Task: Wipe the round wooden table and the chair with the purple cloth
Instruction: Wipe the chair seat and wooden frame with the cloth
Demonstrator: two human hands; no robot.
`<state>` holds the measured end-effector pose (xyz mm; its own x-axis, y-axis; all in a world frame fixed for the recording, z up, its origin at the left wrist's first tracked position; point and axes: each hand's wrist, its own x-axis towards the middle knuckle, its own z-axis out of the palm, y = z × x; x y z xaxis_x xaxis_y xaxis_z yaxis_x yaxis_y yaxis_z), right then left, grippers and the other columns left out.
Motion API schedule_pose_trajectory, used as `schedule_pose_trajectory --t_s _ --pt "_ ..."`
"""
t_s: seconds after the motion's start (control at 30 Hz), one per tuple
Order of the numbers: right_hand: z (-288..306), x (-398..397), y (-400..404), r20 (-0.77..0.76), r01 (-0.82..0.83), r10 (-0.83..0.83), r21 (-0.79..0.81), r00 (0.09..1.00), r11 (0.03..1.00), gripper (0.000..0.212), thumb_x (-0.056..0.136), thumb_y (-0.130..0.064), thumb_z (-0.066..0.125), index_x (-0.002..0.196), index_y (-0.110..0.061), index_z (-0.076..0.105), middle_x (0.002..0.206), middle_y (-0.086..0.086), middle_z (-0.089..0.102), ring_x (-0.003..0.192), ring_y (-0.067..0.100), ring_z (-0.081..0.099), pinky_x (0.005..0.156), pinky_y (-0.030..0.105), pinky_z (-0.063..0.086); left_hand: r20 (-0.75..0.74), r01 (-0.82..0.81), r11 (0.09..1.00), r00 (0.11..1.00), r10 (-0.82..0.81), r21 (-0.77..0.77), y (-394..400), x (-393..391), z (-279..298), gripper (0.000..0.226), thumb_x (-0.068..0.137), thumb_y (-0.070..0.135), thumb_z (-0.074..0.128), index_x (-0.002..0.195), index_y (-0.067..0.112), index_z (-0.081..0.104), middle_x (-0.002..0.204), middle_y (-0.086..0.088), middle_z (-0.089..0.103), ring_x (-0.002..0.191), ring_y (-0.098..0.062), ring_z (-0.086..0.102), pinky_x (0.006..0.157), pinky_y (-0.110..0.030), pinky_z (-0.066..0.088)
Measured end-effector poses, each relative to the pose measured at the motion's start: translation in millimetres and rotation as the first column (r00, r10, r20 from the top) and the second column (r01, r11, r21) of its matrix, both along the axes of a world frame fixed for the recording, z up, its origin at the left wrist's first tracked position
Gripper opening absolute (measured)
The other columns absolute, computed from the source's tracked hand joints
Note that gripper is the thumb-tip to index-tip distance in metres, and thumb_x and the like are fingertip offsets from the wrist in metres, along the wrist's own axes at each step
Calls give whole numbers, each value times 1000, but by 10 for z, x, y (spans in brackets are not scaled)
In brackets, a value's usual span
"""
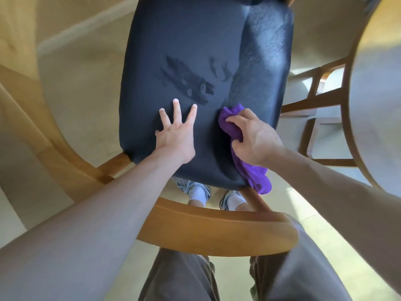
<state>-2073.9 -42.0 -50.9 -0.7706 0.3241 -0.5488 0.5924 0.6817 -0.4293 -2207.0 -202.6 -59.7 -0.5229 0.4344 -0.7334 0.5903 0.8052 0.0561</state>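
Note:
The chair has a dark blue padded seat [195, 51] and a curved wooden backrest rail [217, 233] close to me. Wet streaks [191, 83] show in the middle of the seat. My left hand [176, 131] lies flat on the seat with fingers spread straight. My right hand [253, 137] grips the bunched purple cloth [230, 120] against the seat's right part; the cloth's tail [258, 177] hangs over the near seat edge. The round wooden table [373, 94] curves along the right edge of the view.
A second wooden chair frame [314, 101] stands under the table at the right. Another curved wooden piece [32, 109] runs along the left. My feet in white shoes [199, 192] stand on the pale floor below the seat.

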Motion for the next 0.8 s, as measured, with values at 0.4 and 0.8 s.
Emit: schedule_pose_trajectory --t_s 0.4,0.8 --pt "168 210 130 371 -696 698 -166 612 698 25 88 -26 52 104 -34 70 107 -8 60 98 23 61 81 39 55 -90 -111 956 986 140 271 -296 695 1035 39 101 42 56 136 26 54 127 6 67 108 -18 68 73 -27 47" --pt "-224 11 -255 5 -739 750 -167 661 653 64 81 -9 57 137 -39 51 142 -20 30 99 22 55 79 35 49 -391 -229 808 782 485 544 -427 1598 1105 23 87 20 50 69 16 64 67 0 63 69 -23 55 92 -36 44"
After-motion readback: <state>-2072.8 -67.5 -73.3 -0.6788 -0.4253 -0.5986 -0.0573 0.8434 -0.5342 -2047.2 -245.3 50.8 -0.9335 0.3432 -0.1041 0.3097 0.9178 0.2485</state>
